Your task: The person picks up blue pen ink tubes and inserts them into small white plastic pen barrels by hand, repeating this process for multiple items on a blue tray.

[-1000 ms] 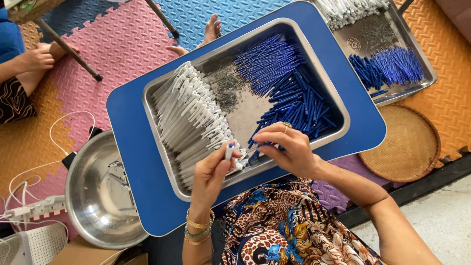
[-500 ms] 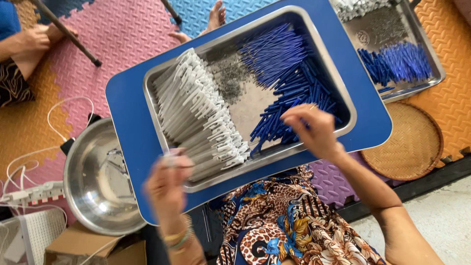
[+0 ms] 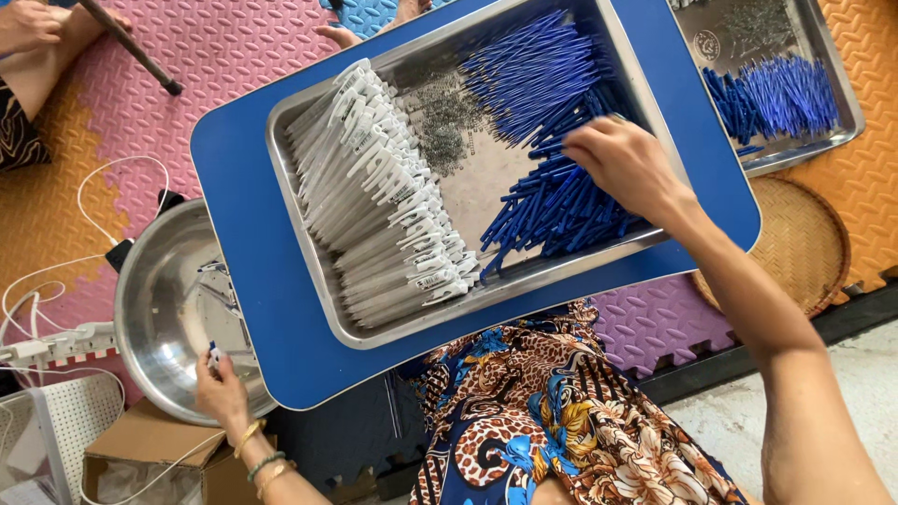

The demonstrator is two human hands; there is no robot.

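While the patterned lap filled the bottom of the view, the left hand [image 3: 222,388] hung over the rim of the steel bowl [image 3: 159,281] at lower left, fingertips pinching a small white-and-blue piece [image 3: 213,354], prob. one finished pen. Bowl otherwise looked nearly empty, so judging by that, not many done yet. Just beyond, the blue lap table [image 3: 281,355] carried the steel tray [image 3: 309,271]: white sleeves [image 3: 374,196] stacked along its left side w/ lots left, a patch of tiny metal bits [image 3: 444,122] in the middle, and blue barrels [image 3: 552,140] heaped on the right. The right hand [image 3: 622,164] rested on that heap, fingers curled down into it; can't tell if it held one. Further off, a second tray [image 3: 823,75] held more barrels, beside a woven basket [image 3: 804,243].
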